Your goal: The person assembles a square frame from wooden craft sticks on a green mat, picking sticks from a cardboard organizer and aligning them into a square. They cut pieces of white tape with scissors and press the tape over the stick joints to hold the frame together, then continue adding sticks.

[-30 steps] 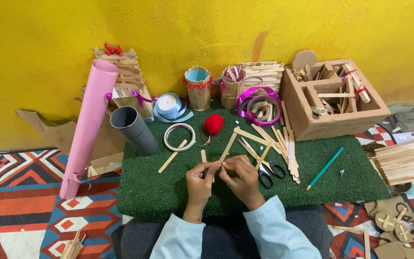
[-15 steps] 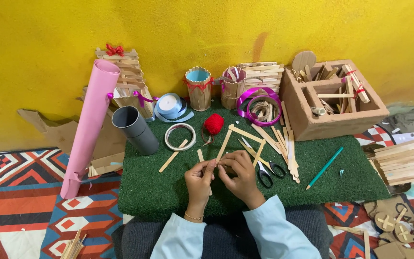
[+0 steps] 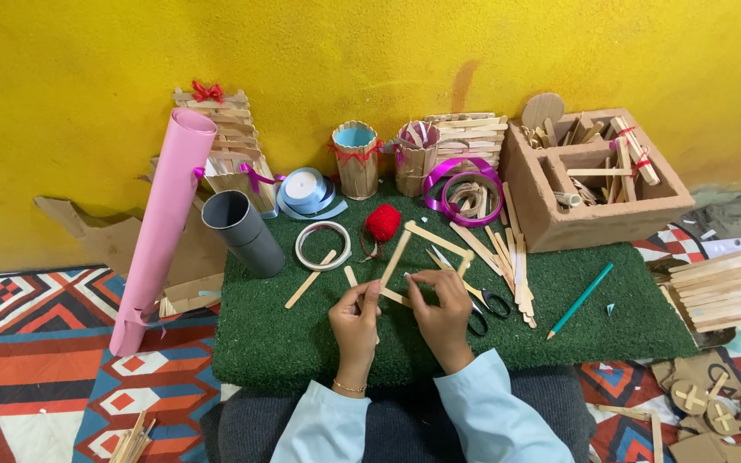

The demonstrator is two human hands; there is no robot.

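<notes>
Head view, landmark: the green turf mat [image 3: 302,343], laid over the patterned rug, gives a soft, level bed so small sticks stay where they are put.
Left hand [image 3: 355,321]: near the mat's front-middle, fingers pinched shut on the lower end of the stick frame [image 3: 411,257], steadying it just above the turf.
Right hand [image 3: 444,310]: just beside the left, fingertips closed on the frame's other lower stick, apparently pressing a joint together; whether glue is there cannot be told.
Stick frame: flat wooden sticks joined at angles, held at mat centre, close to the body where both hands can brace it.
Scissors [image 3: 482,302]: on the mat just right of the right hand, within easy reach.
Loose sticks [image 3: 512,261]: fanned out right of mat centre, a ready supply.
Red yarn ball [image 3: 382,222]: behind the frame, toward the mat's back.
Tape ring [image 3: 322,245]: left of the yarn, flat on the turf.
Green pencil [image 3: 580,300]: toward the mat's right edge, apart from the work.
Grey tube [image 3: 243,232]: lying at the mat's back-left corner.
Pink paper roll [image 3: 163,227]: off the mat's left side, leaning against the yellow wall.
Clay-coloured box [image 3: 551,219]: at the mat's back-right corner, compartments holding spare sticks.
</notes>
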